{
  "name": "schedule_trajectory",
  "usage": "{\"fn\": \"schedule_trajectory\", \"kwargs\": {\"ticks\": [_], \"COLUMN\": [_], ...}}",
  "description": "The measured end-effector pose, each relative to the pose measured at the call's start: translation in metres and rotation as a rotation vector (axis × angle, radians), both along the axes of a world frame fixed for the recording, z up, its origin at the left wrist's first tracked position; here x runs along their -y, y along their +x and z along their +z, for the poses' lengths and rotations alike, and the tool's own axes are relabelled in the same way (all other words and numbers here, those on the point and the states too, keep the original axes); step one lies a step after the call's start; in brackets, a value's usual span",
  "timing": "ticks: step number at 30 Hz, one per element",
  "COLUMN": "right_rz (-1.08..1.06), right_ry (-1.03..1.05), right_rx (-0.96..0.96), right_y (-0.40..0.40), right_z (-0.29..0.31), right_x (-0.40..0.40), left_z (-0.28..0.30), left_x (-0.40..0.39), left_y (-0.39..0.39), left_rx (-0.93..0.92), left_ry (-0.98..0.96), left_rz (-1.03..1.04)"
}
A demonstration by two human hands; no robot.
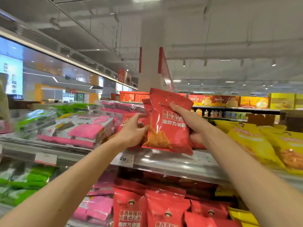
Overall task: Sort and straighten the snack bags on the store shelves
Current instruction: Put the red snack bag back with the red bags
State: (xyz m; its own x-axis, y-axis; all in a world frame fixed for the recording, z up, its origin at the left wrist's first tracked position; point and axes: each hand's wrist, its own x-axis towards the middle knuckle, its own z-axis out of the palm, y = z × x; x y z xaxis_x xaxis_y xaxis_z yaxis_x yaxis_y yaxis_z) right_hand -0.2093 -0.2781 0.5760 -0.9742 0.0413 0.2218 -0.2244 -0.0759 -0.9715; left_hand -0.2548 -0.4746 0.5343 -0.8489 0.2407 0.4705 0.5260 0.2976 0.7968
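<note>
A red snack bag (168, 128) with white lettering stands upright above the top shelf (180, 163), held from both sides. My left hand (132, 131) grips its left edge near the bottom. My right hand (188, 118) wraps its right side, thumb across the front. A second red bag (146, 106) peeks out just behind it, and more red bags (126, 122) lie behind my left hand. Whether my hands hold those too is hidden.
Pink and green seaweed packs (77, 128) fill the top shelf to the left. Yellow snack bags (255, 141) lean on the right. The lower shelf holds red bags (165, 208), pink packs (100, 208) and green packs (24, 181). A white pillar (150, 71) rises behind.
</note>
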Motion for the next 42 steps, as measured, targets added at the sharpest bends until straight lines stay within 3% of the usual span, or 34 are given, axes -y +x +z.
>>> {"fn": "schedule_trajectory", "kwargs": {"ticks": [10,13,16,19,23,25,27,30,35,42], "right_rz": [-0.310,-0.427,-0.528,-0.790,-0.984,-0.978,-0.875,-0.783,-0.761,-0.884], "right_ry": [-0.006,0.074,0.183,0.504,0.923,1.087,1.218,1.366,1.378,1.285], "right_rx": [-0.142,-0.161,-0.169,-0.243,-0.393,-0.405,-0.334,-0.194,-0.096,-0.303], "right_y": [0.032,0.038,0.030,0.022,0.030,0.034,0.038,0.029,0.021,0.041], "right_z": [0.022,0.012,-0.010,-0.022,-0.026,-0.029,-0.035,-0.045,-0.047,-0.051], "right_x": [-0.052,-0.064,-0.066,-0.063,-0.055,-0.051,-0.043,-0.034,-0.036,-0.028], "left_z": [0.005,0.004,0.004,-0.001,-0.010,-0.010,-0.007,-0.010,-0.016,-0.028], "left_x": [-0.002,-0.005,-0.002,-0.005,-0.015,-0.020,-0.028,-0.039,-0.039,-0.038], "left_y": [-0.010,-0.010,-0.010,-0.006,-0.002,-0.002,-0.005,-0.012,-0.020,0.009], "left_rx": [-0.089,-0.076,-0.196,-0.358,-0.489,-0.645,-0.751,-0.649,-0.568,-0.664], "left_ry": [-0.165,-0.157,-0.333,-0.558,-0.606,-0.625,-0.676,-0.766,-0.734,-0.420], "left_rz": [-0.053,-0.099,-0.050,0.122,0.347,0.394,0.315,0.182,0.166,0.177]}}
